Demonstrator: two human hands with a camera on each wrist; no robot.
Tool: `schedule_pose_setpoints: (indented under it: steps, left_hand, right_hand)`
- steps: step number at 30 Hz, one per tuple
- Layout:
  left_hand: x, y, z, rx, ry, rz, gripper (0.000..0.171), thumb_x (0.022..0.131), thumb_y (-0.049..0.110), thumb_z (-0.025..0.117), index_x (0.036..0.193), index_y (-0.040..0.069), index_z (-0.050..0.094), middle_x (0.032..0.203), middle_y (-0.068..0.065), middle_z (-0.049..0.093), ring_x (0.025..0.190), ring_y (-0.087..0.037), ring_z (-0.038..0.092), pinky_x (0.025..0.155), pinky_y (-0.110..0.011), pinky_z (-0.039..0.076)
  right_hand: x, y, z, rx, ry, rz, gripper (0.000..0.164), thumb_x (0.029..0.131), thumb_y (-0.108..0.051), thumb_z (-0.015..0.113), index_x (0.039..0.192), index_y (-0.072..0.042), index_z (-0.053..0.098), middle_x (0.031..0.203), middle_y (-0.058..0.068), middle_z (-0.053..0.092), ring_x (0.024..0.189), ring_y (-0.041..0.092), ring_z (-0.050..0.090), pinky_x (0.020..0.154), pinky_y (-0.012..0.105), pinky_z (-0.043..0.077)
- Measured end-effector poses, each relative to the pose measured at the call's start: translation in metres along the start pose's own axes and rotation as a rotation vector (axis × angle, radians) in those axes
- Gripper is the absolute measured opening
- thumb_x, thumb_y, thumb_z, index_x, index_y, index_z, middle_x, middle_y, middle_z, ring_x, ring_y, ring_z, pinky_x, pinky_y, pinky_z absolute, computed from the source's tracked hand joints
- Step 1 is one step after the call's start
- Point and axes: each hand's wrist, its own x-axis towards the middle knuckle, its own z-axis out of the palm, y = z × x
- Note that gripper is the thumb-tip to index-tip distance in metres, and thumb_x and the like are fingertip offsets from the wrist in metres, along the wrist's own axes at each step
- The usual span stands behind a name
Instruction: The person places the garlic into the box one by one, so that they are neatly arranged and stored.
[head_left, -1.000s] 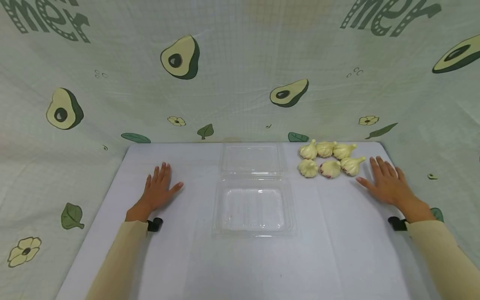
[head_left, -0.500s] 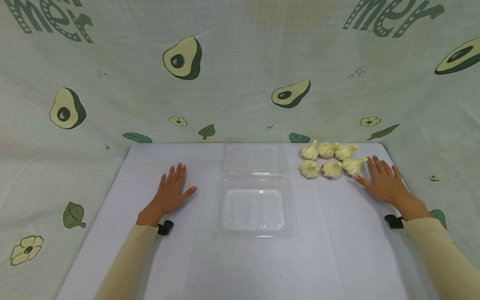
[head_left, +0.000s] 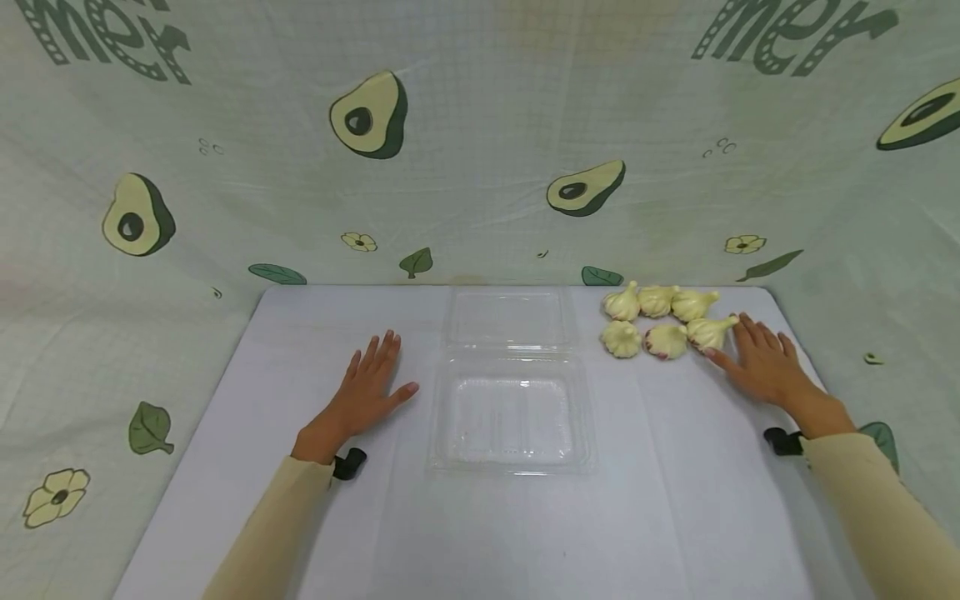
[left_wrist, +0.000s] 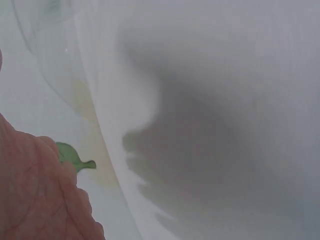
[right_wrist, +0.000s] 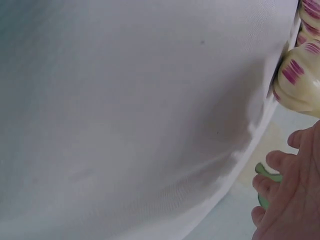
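Note:
A clear plastic clamshell container [head_left: 513,417] lies unfolded in the middle of the table, its lid [head_left: 510,320] laid back toward the wall. My left hand [head_left: 363,398] is palm down just left of it, fingers straight and thumb spread toward it, holding nothing. Several garlic bulbs [head_left: 666,342] sit in two rows at the back right. Beside the rightmost front bulb [head_left: 707,333] is my right hand [head_left: 765,367], fingers straight and thumb tip right at the bulb's edge. The right wrist view shows a purple-streaked garlic bulb [right_wrist: 300,80] near the fingers [right_wrist: 280,162].
The white table [head_left: 487,542] ends at the back against a hanging cloth [head_left: 480,167] printed with avocados and leaves. The cloth also covers both sides. A dark camera mount sits at each wrist.
My left hand has moved right, toward the container. My right hand has shifted slightly left, up to the rightmost front garlic bulb. The container and bulbs stay put.

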Motion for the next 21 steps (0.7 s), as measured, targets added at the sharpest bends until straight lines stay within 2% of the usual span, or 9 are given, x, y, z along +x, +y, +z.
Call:
schedule_pose_setpoints:
  steps: [8, 14, 19, 21]
  left_hand:
    - [-0.001, 0.018, 0.007, -0.09, -0.024, 0.042, 0.09, 0.108, 0.049, 0.054, 0.17, 0.002, 0.007, 0.177, -0.016, 0.002, 0.163, -0.04, -0.002, 0.129, -0.062, -0.001]
    - [-0.001, 0.024, 0.012, -0.208, -0.043, 0.071, 0.087, 0.11, 0.042, 0.055, 0.17, 0.003, 0.005, 0.177, -0.015, 0.003, 0.163, -0.04, 0.001, 0.129, -0.062, 0.007]
    - [-0.003, 0.03, 0.013, -0.335, -0.084, 0.04, 0.088, 0.109, 0.043, 0.058, 0.171, 0.012, 0.004, 0.178, -0.008, 0.002, 0.164, -0.033, 0.002, 0.13, -0.058, 0.011]
    - [-0.004, 0.033, 0.014, -0.378, -0.091, 0.026, 0.088, 0.109, 0.042, 0.059, 0.172, 0.013, 0.006, 0.178, -0.009, 0.004, 0.164, -0.033, 0.005, 0.13, -0.058, 0.013]
  right_hand:
    - [0.004, -0.002, 0.004, 0.002, 0.029, -0.006, 0.092, 0.111, -0.057, 0.038, 0.156, 0.021, 0.02, 0.16, 0.047, 0.017, 0.143, 0.067, 0.018, 0.115, 0.081, 0.008]
    - [0.006, -0.004, 0.005, -0.007, 0.035, 0.001, 0.091, 0.112, -0.057, 0.038, 0.153, 0.023, 0.023, 0.155, 0.049, 0.022, 0.143, 0.066, 0.021, 0.114, 0.081, 0.01]
    - [0.007, -0.008, 0.005, 0.004, 0.056, -0.008, 0.09, 0.112, -0.055, 0.04, 0.153, 0.023, 0.024, 0.153, 0.049, 0.027, 0.141, 0.065, 0.024, 0.114, 0.081, 0.012]
    - [0.007, -0.009, 0.005, 0.011, 0.071, -0.017, 0.089, 0.112, -0.054, 0.041, 0.153, 0.023, 0.025, 0.152, 0.048, 0.029, 0.141, 0.064, 0.025, 0.113, 0.081, 0.013]
